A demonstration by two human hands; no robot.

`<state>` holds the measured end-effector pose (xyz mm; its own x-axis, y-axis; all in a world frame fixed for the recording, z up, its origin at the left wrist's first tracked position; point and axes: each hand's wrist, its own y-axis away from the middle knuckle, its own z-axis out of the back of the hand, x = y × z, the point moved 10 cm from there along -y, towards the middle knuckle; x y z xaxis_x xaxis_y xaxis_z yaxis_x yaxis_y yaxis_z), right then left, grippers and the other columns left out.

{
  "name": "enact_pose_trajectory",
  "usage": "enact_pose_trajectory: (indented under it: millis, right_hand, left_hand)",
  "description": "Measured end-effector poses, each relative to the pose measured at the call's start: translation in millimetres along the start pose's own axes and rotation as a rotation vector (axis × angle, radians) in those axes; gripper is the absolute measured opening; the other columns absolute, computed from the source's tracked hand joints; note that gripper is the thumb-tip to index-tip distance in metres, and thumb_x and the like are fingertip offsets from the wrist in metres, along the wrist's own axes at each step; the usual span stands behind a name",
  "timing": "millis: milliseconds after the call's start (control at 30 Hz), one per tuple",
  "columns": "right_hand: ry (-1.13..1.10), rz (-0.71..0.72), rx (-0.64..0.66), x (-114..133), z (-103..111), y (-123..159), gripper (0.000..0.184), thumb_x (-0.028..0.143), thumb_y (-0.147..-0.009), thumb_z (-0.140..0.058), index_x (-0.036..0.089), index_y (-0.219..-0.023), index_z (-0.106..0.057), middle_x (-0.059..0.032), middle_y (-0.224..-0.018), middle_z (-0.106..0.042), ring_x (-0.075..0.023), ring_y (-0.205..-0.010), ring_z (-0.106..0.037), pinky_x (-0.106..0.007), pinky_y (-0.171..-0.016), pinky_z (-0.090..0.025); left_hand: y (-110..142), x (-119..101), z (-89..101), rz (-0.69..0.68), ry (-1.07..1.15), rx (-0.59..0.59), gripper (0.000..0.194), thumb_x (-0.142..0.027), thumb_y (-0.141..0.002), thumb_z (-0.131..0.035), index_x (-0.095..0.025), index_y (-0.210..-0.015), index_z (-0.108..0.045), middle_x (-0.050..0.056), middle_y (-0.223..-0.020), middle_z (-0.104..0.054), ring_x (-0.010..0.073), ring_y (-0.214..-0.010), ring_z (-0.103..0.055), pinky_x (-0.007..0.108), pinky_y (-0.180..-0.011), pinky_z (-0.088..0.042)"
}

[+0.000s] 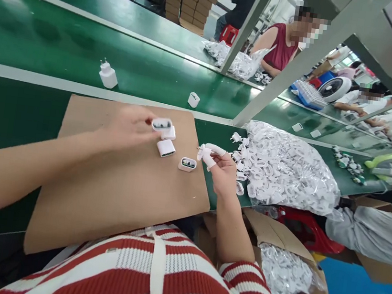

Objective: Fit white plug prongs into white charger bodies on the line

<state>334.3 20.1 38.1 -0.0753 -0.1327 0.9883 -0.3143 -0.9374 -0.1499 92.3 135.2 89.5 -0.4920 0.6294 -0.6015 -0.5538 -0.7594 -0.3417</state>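
My left hand (126, 126), blurred by motion, closes its fingertips round the near end of a white charger housing (162, 124) with a circuit board inside. That housing overlaps another white housing (169, 133) behind it. Just below lies a third housing (166, 148) on its side, and another stands open end up (188, 165) between my hands. My right hand (224, 167), with white finger covers, pinches a small white plug piece (201, 151); the fingers partly hide it. Under the housings lies a brown cardboard sheet (121, 190).
To the right, a clear bag (290, 169) spills many white plug pieces. On the green bench beyond stand a white charger (108, 75) with pins and a housing (194, 100). A metal post (282, 67) rises at right. An open carton (279, 230) sits below.
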Motion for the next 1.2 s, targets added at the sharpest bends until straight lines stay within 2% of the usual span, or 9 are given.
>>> enact_pose_trajectory:
  millis: [100, 200, 267, 333, 467, 600, 800, 1033, 1200]
  right_hand:
    - [0.038, 0.035, 0.104, 11.2, -25.3, 6.2, 0.035, 0.036, -0.084, -0.073, 0.024, -0.117, -0.069, -0.0045, -0.1, -0.075, -0.0168, -0.085, -0.069, -0.03, -0.068, -0.057]
    - [0.247, 0.16, 0.199, 30.9, -55.3, 16.1, 0.027, 0.033, -0.088, -0.07, 0.024, -0.114, -0.069, -0.0044, -0.101, -0.073, -0.0174, -0.086, -0.068, -0.033, -0.075, -0.058]
    - [0.483, 0.32, 0.308, 47.9, -81.9, 27.7, 0.019, 0.027, -0.093, -0.065, 0.023, -0.111, -0.07, -0.0051, -0.102, -0.07, -0.0181, -0.09, -0.066, -0.034, -0.08, -0.056]
    - [0.7, 0.452, 0.445, 56.5, -108.6, 42.4, 0.024, 0.02, -0.096, -0.057, 0.023, -0.116, -0.069, -0.0063, -0.104, -0.067, -0.0189, -0.095, -0.065, -0.033, -0.082, -0.053]
    - [1.033, 0.559, 0.572, 53.2, -136.6, 60.3, 0.033, 0.012, -0.094, -0.051, 0.022, -0.123, -0.065, -0.0068, -0.101, -0.065, -0.0197, -0.089, -0.061, -0.031, -0.072, -0.046]
    - [1.189, 0.652, 0.578, 48.9, -147.7, 66.1, 0.029, 0.011, -0.092, -0.052, 0.021, -0.116, -0.065, -0.0068, -0.094, -0.061, -0.0211, -0.081, -0.055, -0.032, -0.066, -0.039]
    - [1.236, 0.699, 0.6, 49.4, -158.1, 68.3, 0.023, 0.004, -0.086, -0.05, 0.021, -0.093, -0.065, -0.0063, -0.088, -0.06, -0.0208, -0.076, -0.05, -0.033, -0.064, -0.033]
    - [1.236, 0.489, 0.517, 44.2, -152.5, 52.3, 0.018, 0.004, -0.072, -0.056, 0.021, -0.075, -0.06, -0.0009, -0.076, -0.052, -0.0156, -0.063, -0.045, -0.031, -0.055, -0.024]
    - [1.272, 0.465, 0.517, 46.5, -152.7, 53.6, 0.018, 0.004, -0.074, -0.056, 0.021, -0.077, -0.063, -0.0022, -0.084, -0.056, -0.0153, -0.066, -0.048, -0.032, -0.056, -0.022]
  left_hand:
    - [61.4, -29.1, -18.2, -0.147, 0.088, 0.114, 0.025, -0.042, -0.091, -0.068, -0.023, -0.107, -0.072, 0.004, -0.105, -0.074, 0.0208, -0.094, -0.064, 0.035, -0.09, -0.045]
    - [93.7, -26.5, -39.3, -0.112, 0.135, 0.168, 0.024, -0.037, -0.092, -0.065, -0.023, -0.11, -0.072, 0.006, -0.106, -0.074, 0.0219, -0.095, -0.064, 0.037, -0.092, -0.046]
    - [101.0, -18.4, -47.5, -0.072, 0.179, 0.162, 0.031, -0.039, -0.09, -0.069, -0.021, -0.116, -0.07, 0.007, -0.112, -0.072, 0.0235, -0.101, -0.063, 0.038, -0.094, -0.045]
    - [102.3, -11.5, -51.6, -0.048, 0.224, 0.15, 0.04, -0.046, -0.088, -0.073, -0.021, -0.119, -0.069, 0.009, -0.116, -0.071, 0.0248, -0.104, -0.062, 0.038, -0.095, -0.045]
    - [100.9, -7.8, -54.6, -0.062, 0.262, 0.137, 0.032, -0.049, -0.093, -0.067, -0.02, -0.103, -0.074, 0.008, -0.102, -0.072, 0.0235, -0.094, -0.062, 0.038, -0.09, -0.045]
    - [100.7, -8.8, -55.3, -0.087, 0.264, 0.122, 0.029, -0.047, -0.095, -0.065, -0.02, -0.098, -0.074, 0.008, -0.098, -0.071, 0.0229, -0.09, -0.062, 0.037, -0.086, -0.044]
    - [100.4, -8.8, -54.9, -0.07, 0.252, 0.107, 0.028, -0.046, -0.094, -0.065, -0.019, -0.092, -0.074, 0.008, -0.094, -0.071, 0.0234, -0.088, -0.062, 0.037, -0.083, -0.044]
    - [101.6, -10.1, -53.9, -0.069, 0.245, 0.106, 0.03, -0.047, -0.094, -0.064, -0.02, -0.089, -0.075, 0.008, -0.095, -0.072, 0.0234, -0.087, -0.062, 0.037, -0.082, -0.045]
    - [99.0, -10.0, -51.2, -0.037, 0.277, 0.112, 0.033, -0.05, -0.092, -0.065, -0.019, -0.089, -0.075, 0.008, -0.095, -0.071, 0.0227, -0.088, -0.062, 0.035, -0.08, -0.047]
